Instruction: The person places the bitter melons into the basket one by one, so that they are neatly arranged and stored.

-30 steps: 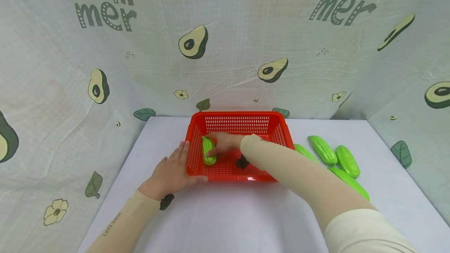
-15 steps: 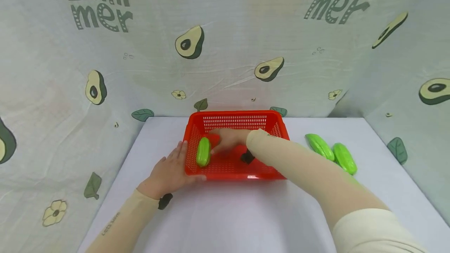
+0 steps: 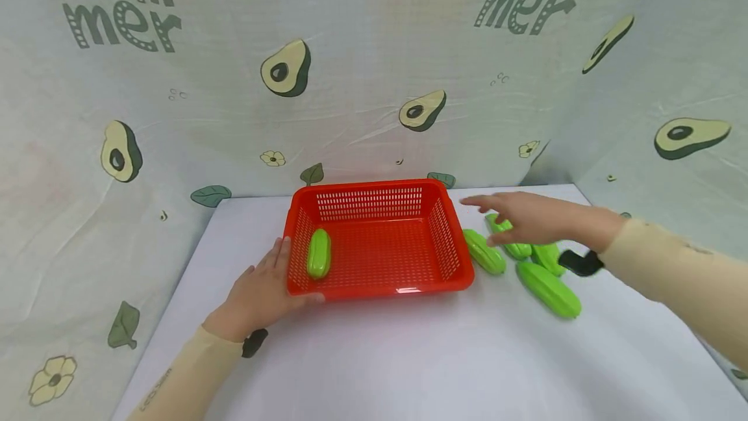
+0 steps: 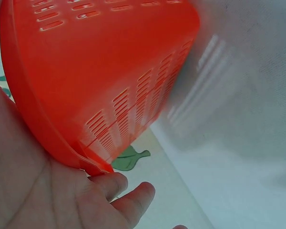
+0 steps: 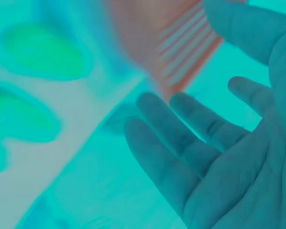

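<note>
A red plastic basket (image 3: 374, 288) with slotted walls sits on the table. One plump, green, cucumber-like vegetable (image 3: 319, 254) lies inside, along its left wall. My left hand (image 3: 257, 297) rests on the basket's left front corner, fingers stretched along the rim; the left wrist view shows the palm against the basket's rim (image 4: 43, 126). To the right of the basket, my right hand (image 3: 528, 218) hovers over several more green vegetables (image 3: 548, 289), its fingers spread and holding nothing. It partly covers the vegetables behind it. The right wrist view is blurred and tinted, with the spread fingers (image 5: 174, 148) in front.
A white tabletop (image 3: 374, 362) extends in front of the basket. Behind and at both sides hangs a pale cloth (image 3: 350, 83) printed with avocados, leaves and lettering. One loose vegetable (image 3: 484, 253) lies close against the basket's right side.
My right hand has let go of the vegetable inside the basket and moved out to the right, over the loose ones. My left hand stays on the basket corner. The head view has shifted slightly.
</note>
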Demonstrator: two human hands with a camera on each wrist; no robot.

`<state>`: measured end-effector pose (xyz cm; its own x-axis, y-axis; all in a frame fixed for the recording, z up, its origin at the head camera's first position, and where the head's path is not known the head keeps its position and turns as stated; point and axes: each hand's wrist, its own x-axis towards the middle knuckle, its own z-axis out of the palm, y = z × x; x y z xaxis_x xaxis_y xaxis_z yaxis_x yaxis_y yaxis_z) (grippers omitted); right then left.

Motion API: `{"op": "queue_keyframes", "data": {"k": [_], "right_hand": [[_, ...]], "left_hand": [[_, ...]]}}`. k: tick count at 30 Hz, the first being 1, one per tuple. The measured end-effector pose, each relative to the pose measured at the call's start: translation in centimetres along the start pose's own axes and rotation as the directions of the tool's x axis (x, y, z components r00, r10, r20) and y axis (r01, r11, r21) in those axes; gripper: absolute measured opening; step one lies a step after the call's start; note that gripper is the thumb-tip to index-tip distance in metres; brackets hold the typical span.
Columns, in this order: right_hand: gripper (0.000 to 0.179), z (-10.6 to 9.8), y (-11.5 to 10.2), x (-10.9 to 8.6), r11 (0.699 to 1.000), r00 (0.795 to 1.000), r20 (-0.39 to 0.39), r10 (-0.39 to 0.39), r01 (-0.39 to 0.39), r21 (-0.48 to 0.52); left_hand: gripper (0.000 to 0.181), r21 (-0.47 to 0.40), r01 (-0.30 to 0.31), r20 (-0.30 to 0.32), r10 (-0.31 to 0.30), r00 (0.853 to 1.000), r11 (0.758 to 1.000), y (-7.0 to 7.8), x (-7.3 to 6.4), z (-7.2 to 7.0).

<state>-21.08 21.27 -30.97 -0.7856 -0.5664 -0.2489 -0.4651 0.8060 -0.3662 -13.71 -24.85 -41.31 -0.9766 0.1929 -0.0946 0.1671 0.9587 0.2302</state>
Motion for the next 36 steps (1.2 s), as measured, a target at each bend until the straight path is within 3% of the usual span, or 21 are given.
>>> {"op": "queue_keyframes", "data": {"k": [5,10,13,20,28,36], "right_hand": [[0.081,4.4,5.6,-6.4,0.984,0.987,-0.086,0.133,-0.141,-0.105],[0.080,9.1,9.0,-9.3,0.957,0.963,-0.115,0.244,-0.258,-0.133],[0.077,11.0,9.7,-9.7,0.952,0.956,-0.118,0.269,-0.282,-0.119],[0.072,13.1,10.1,-9.5,0.962,0.958,-0.193,0.211,-0.239,-0.136],[0.079,12.7,9.9,-8.8,0.962,0.964,-0.072,0.257,-0.262,-0.073],[0.082,12.6,10.1,-8.7,0.965,0.965,-0.049,0.259,-0.260,-0.028]], "left_hand": [[0.137,0.006,-0.005,-0.009,0.005,1.000,1.000,0.0,-0.1,-0.1],[0.137,0.013,-0.011,-0.022,0.012,1.000,1.000,0.1,-0.2,0.0],[0.137,0.012,-0.005,-0.019,0.006,1.000,1.000,0.0,-0.2,0.1],[0.137,0.011,0.005,-0.012,-0.005,1.000,1.000,0.1,-0.1,0.0],[0.136,0.013,0.014,-0.006,-0.014,1.000,1.000,0.2,-0.2,0.1],[0.133,0.012,0.011,-0.010,-0.011,1.000,1.000,0.2,-0.2,0.0]]}}
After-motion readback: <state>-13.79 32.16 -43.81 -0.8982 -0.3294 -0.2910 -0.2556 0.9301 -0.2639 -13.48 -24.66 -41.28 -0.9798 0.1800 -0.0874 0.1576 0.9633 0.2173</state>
